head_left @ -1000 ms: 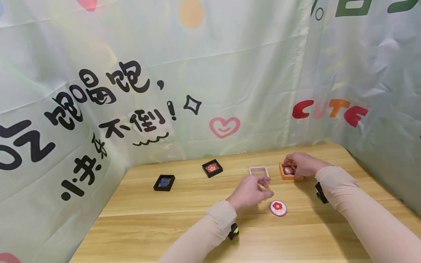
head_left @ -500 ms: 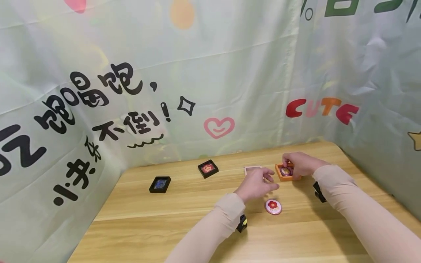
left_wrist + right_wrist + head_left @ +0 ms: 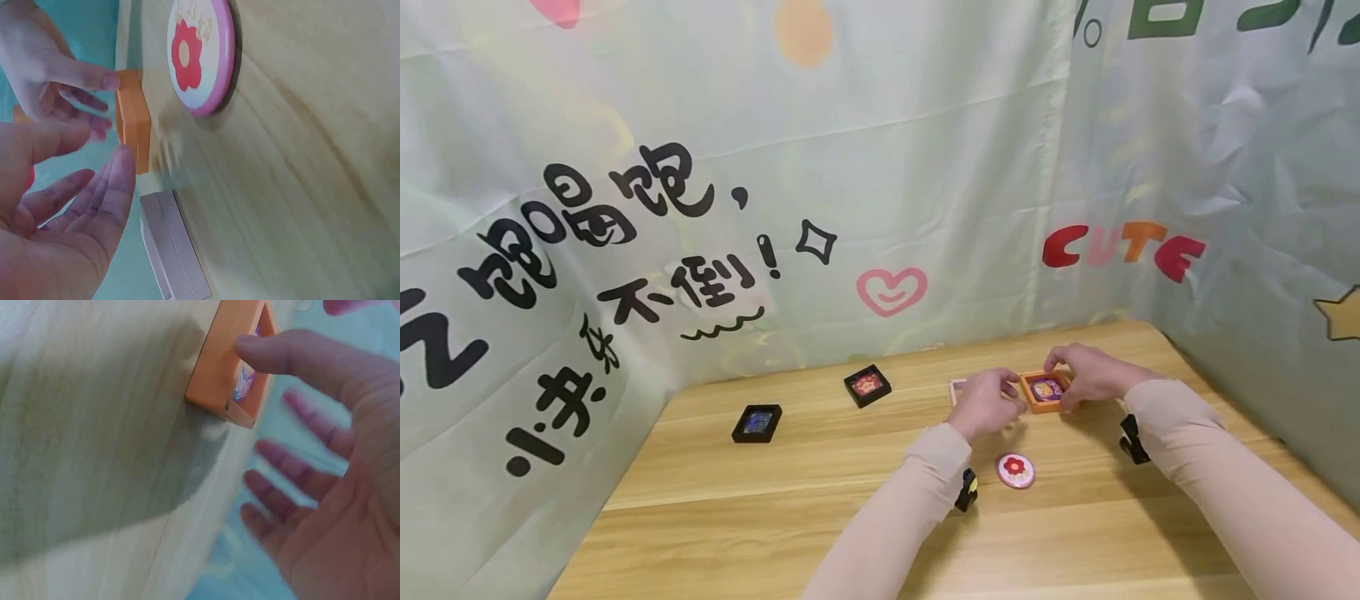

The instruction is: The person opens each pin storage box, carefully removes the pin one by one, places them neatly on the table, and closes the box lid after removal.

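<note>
In the head view, an orange square frame [image 3: 1042, 392] lies at the right of the table with a purple round badge [image 3: 1047, 388] inside it. My right hand [image 3: 1093, 374] is over the frame's right side; in the right wrist view its thumb [image 3: 269, 353] is at the frame's rim and the fingers are spread. My left hand [image 3: 988, 403] hovers by the frame's left side, its fingers loosely bent around nothing. That hand partly hides a pale pink frame [image 3: 956, 391]. A round badge with a red flower [image 3: 1016, 471] lies nearer on the table.
Two black square frames stand to the left on the wooden table [image 3: 760, 500], one with a blue picture [image 3: 757, 423] and one with a red picture [image 3: 867, 386]. A printed cloth [image 3: 925, 167] hangs behind and along the sides.
My left hand has moved right and back, towards the orange frame. The purple badge now lies flat and centred in that frame, and my right hand has spread away from it. The view has shifted slightly.
</note>
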